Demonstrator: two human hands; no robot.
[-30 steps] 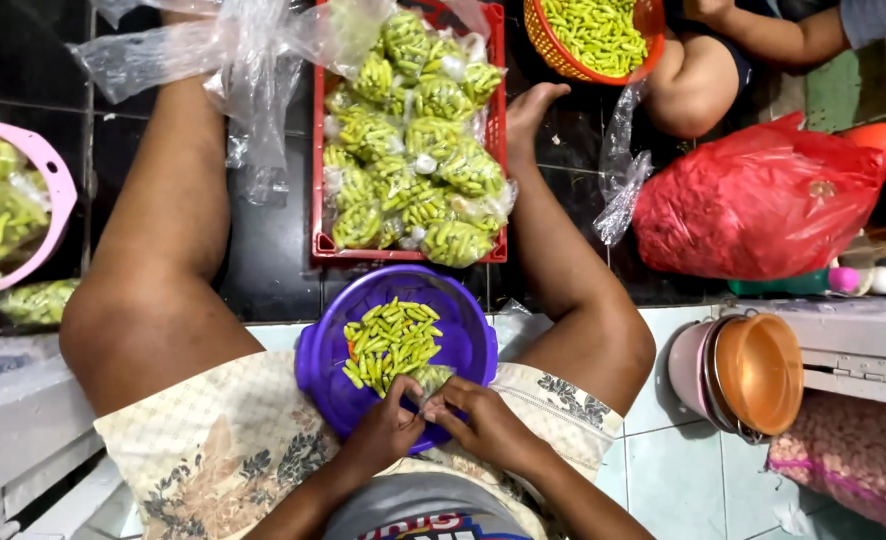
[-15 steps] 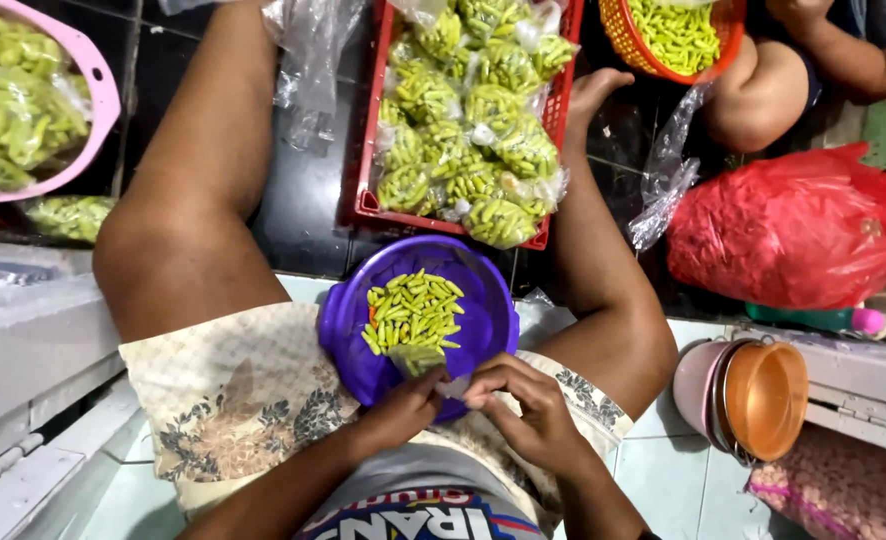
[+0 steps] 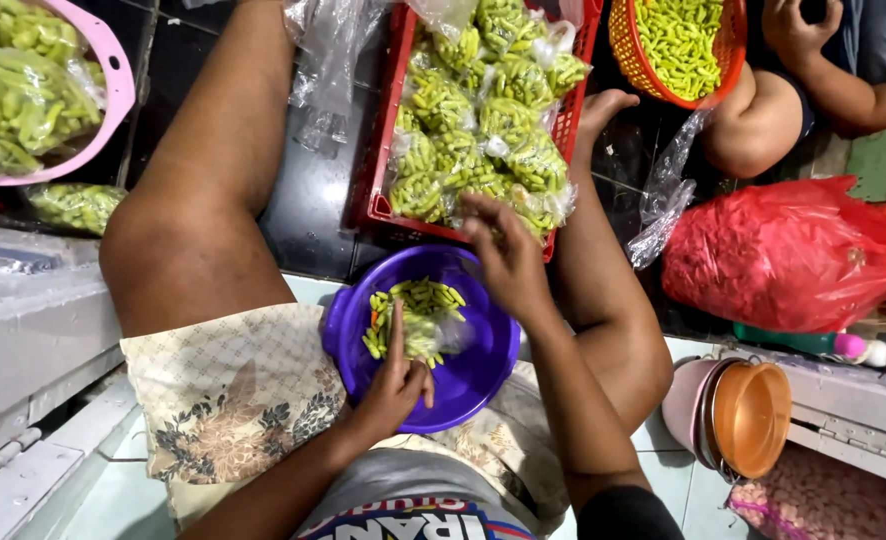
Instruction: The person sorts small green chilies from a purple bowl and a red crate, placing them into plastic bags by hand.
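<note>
A purple bowl [image 3: 483, 390] rests on my lap and holds loose green chillies [image 3: 428, 300] with a bit of clear plastic beside them. My left hand [image 3: 393, 385] is at the bowl's near side, its forefinger stretched out onto the chillies and its other fingers curled; the palm is hidden. My right hand [image 3: 508, 260] is blurred, raised above the bowl's far rim with fingers spread and nothing in them. It is at the near edge of a red crate [image 3: 388, 120] filled with clear bags of green chillies [image 3: 483, 120].
My bare legs flank the crate. A pink basket [image 3: 113, 70] of bagged chillies sits far left, and loose clear bags [image 3: 328, 60] lie by the crate. Another person's hand [image 3: 793, 30] is by an orange basket [image 3: 628, 40]. A red sack [image 3: 783, 255] and stacked bowls [image 3: 748, 415] stand right.
Both hands were together at the bowl's near rim. My right hand has since lifted away toward the red crate, while my left hand stays at the bowl with its forefinger out.
</note>
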